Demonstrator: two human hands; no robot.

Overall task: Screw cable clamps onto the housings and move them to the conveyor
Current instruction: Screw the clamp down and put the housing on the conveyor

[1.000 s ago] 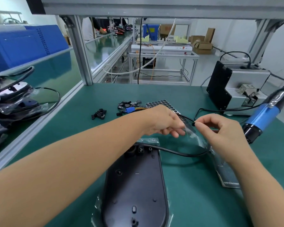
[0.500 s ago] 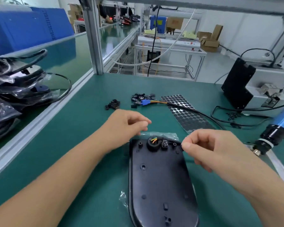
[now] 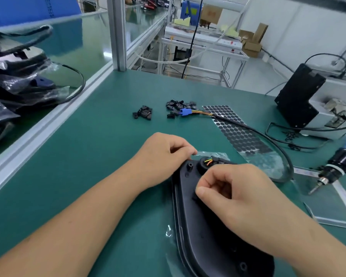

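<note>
A black oval housing (image 3: 204, 240) lies on the green mat, partly on a clear plastic bag. My left hand (image 3: 164, 156) grips its far left edge. My right hand (image 3: 238, 194) rests on the housing with fingers curled and pinched just below the round port (image 3: 205, 163), where coloured wires show. What the fingers pinch is hidden. A black cable (image 3: 268, 136) loops from the right of the housing to a blue connector (image 3: 185, 112). Two small heaps of black cable clamps (image 3: 143, 113) (image 3: 178, 105) lie beyond my hands.
An electric screwdriver (image 3: 338, 166) hangs tip-down at the right. A dotted sticker sheet (image 3: 234, 128) lies under the cable. A black-and-grey machine (image 3: 300, 100) stands at the back right. On the conveyor (image 3: 84, 48) to the left, bagged black housings (image 3: 18, 80) are piled.
Both hands have closed in on the housing's far end: the left now grips its edge, and the right has come down onto it below the port. The view has dipped closer.
</note>
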